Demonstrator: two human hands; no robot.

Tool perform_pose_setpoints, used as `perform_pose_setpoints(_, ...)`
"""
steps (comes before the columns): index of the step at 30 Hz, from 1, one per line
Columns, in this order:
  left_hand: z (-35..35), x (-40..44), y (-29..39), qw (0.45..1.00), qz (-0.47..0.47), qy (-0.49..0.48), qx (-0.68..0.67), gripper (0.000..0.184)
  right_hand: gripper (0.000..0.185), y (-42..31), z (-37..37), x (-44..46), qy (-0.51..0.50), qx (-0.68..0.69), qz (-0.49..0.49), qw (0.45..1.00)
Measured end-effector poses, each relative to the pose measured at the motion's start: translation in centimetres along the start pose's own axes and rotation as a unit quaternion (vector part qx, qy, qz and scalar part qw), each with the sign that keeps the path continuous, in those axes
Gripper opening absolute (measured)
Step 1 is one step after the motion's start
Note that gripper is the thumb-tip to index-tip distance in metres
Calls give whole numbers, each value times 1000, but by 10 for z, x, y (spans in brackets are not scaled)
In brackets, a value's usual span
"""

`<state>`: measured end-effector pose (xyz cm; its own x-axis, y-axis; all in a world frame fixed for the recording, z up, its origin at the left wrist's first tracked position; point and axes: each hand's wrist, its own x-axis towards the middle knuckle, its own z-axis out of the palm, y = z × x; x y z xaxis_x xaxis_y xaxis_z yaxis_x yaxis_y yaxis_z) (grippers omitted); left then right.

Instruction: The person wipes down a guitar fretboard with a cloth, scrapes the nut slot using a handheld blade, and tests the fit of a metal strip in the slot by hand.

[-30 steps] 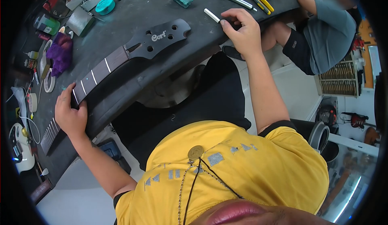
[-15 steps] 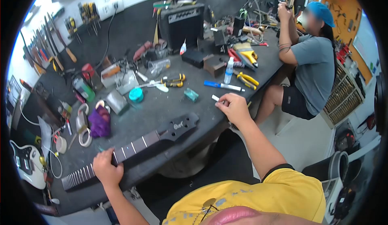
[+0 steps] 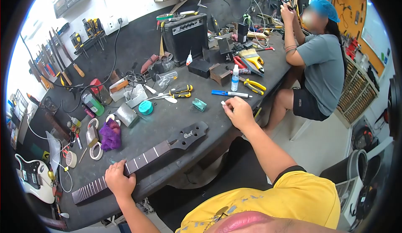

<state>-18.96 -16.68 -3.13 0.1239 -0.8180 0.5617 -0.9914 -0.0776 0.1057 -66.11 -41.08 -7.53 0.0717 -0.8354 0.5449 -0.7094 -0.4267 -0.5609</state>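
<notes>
A guitar neck [image 3: 144,159] with a dark fretboard and a black "Cort" headstock lies along the front of the dark workbench. My left hand [image 3: 120,179] is closed around the neck at its lower frets. Near the bench's front edge, my right hand [image 3: 239,113] pinches a small white stick [image 3: 223,103], most of it hidden by the fingers. A teal block [image 3: 199,104] lies to the left of my right hand. Just beyond that hand is a blue and silver pen-shaped tool [image 3: 231,94].
The workbench [image 3: 167,128] also holds a purple cloth [image 3: 110,135], tape rolls, screwdrivers [image 3: 181,91], yellow pliers [image 3: 253,86], a small bottle [image 3: 235,78] and an amplifier [image 3: 184,36]. A white guitar [image 3: 35,177] is at far left. A co-worker [image 3: 321,61] sits at the right.
The view has tilted up, bringing the back of the bench and the wall into sight. Less of the white stick shows past my right fingers. My left hand stays on the neck.
</notes>
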Motion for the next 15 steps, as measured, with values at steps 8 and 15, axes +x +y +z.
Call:
perform_pose_setpoints(8,5,-3,-3,1000,10,20,12,52,38,-6,-17,14,-83,0,1,997)
perform_pose_setpoints(15,2,-2,1,1000,0,14,2,51,60,10,-45,40,-272,42,-3,961)
